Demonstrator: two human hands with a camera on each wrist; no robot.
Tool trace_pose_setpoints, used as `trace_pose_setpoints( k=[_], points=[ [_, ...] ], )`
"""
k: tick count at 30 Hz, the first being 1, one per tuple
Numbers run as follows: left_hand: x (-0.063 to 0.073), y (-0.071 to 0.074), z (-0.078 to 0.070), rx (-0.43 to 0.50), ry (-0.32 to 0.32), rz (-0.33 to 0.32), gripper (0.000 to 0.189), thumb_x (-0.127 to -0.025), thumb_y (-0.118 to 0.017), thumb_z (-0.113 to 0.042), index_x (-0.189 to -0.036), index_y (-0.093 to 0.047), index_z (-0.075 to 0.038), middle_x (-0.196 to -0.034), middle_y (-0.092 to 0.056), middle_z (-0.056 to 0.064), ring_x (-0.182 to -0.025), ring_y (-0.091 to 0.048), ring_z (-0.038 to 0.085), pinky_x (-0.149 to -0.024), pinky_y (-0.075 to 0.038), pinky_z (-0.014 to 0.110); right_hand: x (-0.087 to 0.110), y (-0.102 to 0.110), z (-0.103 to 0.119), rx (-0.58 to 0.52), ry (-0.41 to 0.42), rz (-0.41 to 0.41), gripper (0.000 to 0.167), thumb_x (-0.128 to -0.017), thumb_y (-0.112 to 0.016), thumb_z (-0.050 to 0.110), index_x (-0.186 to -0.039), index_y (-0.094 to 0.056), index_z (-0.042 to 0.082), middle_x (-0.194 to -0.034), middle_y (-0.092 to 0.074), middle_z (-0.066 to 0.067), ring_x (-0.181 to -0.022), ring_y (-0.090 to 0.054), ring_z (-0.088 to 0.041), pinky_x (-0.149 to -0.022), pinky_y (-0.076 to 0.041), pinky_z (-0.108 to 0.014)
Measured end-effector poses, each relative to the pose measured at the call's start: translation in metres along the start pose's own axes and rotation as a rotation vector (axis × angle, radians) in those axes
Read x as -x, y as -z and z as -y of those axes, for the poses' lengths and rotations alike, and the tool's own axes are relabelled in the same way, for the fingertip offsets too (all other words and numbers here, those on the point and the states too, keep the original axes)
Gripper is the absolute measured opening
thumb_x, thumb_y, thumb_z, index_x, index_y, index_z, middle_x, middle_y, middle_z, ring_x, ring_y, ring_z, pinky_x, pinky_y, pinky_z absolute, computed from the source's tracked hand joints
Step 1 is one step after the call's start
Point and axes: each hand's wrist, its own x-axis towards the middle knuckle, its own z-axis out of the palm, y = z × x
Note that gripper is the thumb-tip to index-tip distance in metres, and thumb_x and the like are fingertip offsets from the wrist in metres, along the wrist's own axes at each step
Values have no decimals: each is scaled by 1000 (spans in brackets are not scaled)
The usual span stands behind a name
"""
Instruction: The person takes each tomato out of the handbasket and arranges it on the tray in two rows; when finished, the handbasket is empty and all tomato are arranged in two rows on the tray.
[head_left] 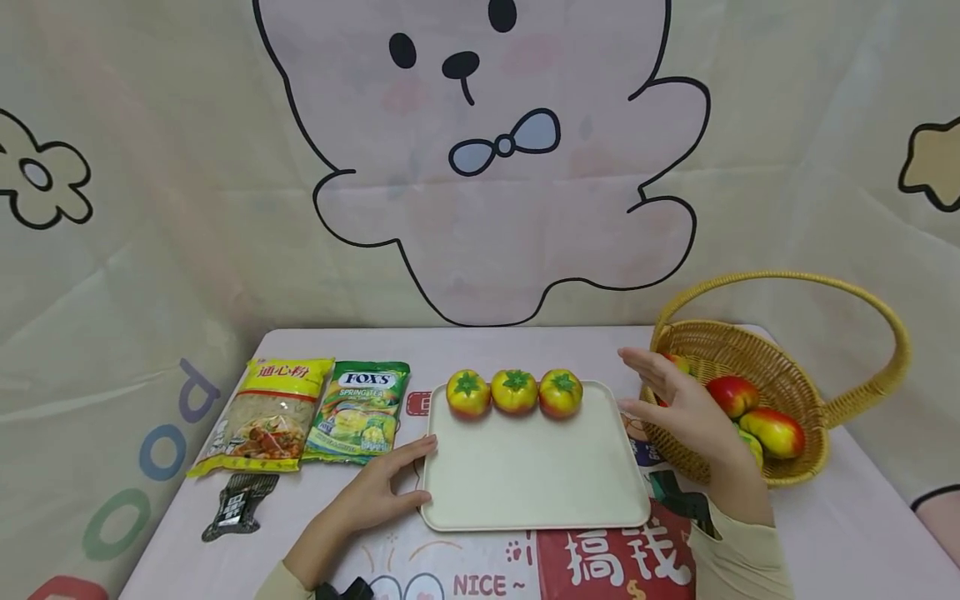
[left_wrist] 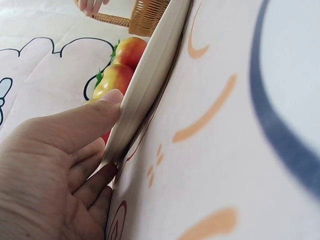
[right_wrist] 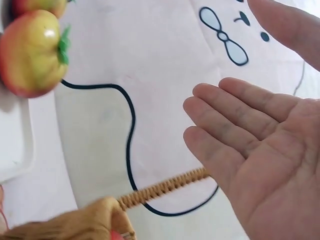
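Cartoon-printed cloth [head_left: 495, 250] backed the surface [head_left: 585, 350], where three yellow-red tomatoes [head_left: 514, 395] sat in a row along the far edge of a cream tray [head_left: 532, 475], apparently lined up so each was easy to reach. Against the tray's left rim rested the left hand [head_left: 378, 490], fingers spread and relaxed, seemingly to steady it. Near the wicker basket [head_left: 738, 354], whose wall likely stopped its red-and-yellow fruit [head_left: 776, 432] from rolling, the right hand [head_left: 688, 410] held nothing, its thumb and fingers apart.

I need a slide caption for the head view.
Left hand touching a tray, three fruits along its far edge, right hand open near a basket.
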Motion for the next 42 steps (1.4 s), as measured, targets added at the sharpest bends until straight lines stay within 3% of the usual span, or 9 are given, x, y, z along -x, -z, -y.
trace_pose_setpoints(
  k=[6, 14, 20, 25, 31, 34, 38, 40, 42],
  points=[
    [-2, -1, -1, 11, -10, 11, 66, -82, -72, -39, -140, -48, -17, -148, -43, -2, -136, -40, 25, -111, -34, 48, 18, 18, -1, -24, 47, -79, 62, -88, -64, 3, -143, -35, 1, -144, -40, -22, -126, -38, 12, -97, -34, 0],
    [-3, -1, 1, 3, -20, 12, 67, -82, -71, -40, -140, -48, -17, -147, -43, -2, -136, -40, 25, -111, -34, 47, 27, 48, -14, 84, 2, -111, 61, -89, -64, 7, -143, -35, 4, -140, -46, -5, -119, -38, 19, -91, -36, 3],
    [-3, 0, 0, -6, -11, 6, 66, -82, -71, -41, -140, -48, -17, -147, -44, -3, -136, -40, 25, -110, -34, 48, 22, 74, -31, 59, -46, -92, 57, -91, -60, 7, -142, -34, 2, -129, -45, 23, -114, -41, 19, -87, -39, 3],
    [-2, 1, 0, -15, -12, 2, 66, -82, -72, -38, -140, -48, -17, -147, -44, -2, -135, -41, 26, -110, -35, 49, 16, 94, -49, 26, -25, -64, 54, -93, -57, 3, -140, -32, -5, -125, -44, 26, -111, -44, 19, -87, -39, 2],
    [-1, 1, -1, -7, -9, 1, 66, -82, -72, -37, -139, -49, -16, -147, -44, -1, -135, -41, 26, -110, -34, 49, 10, 107, -63, 41, -128, -47, 57, -94, -57, 14, -141, -30, -5, -121, -42, 30, -106, -41, 24, -83, -41, 3],
    [-1, 0, 0, -3, -13, -2, 66, -82, -72, -38, -139, -49, -15, -147, -44, -1, -135, -41, 26, -110, -34, 48, 6, 111, -69, 73, -164, -20, 60, -95, -57, 19, -142, -29, -5, -123, -44, 25, -103, -40, 25, -81, -41, 2],
    [-1, -1, 1, -2, -18, -3, 66, -81, -72, -39, -139, -49, -16, -147, -44, -1, -135, -41, 25, -111, -34, 47, 0, 113, -76, 101, -219, 30, 62, -95, -57, 24, -142, -29, -5, -136, -46, -8, -102, -40, 24, -80, -43, 0],
    [-1, -1, 2, 1, -16, -2, 66, -81, -72, -39, -139, -49, -17, -147, -44, -1, -135, -41, 25, -111, -34, 47, -4, 114, -77, 112, -249, 64, 64, -95, -57, 27, -143, -29, -4, -141, -39, -24, -109, -45, 13, -80, -42, 0],
    [0, -2, 2, 5, -13, -1, 66, -81, -72, -39, -139, -49, -17, -147, -44, -1, -136, -41, 25, -111, -34, 47, -7, 114, -79, 121, -278, 98, 65, -95, -57, 29, -144, -28, -3, -143, -37, -28, -120, -48, -7, -81, -41, -1]
  ],
)
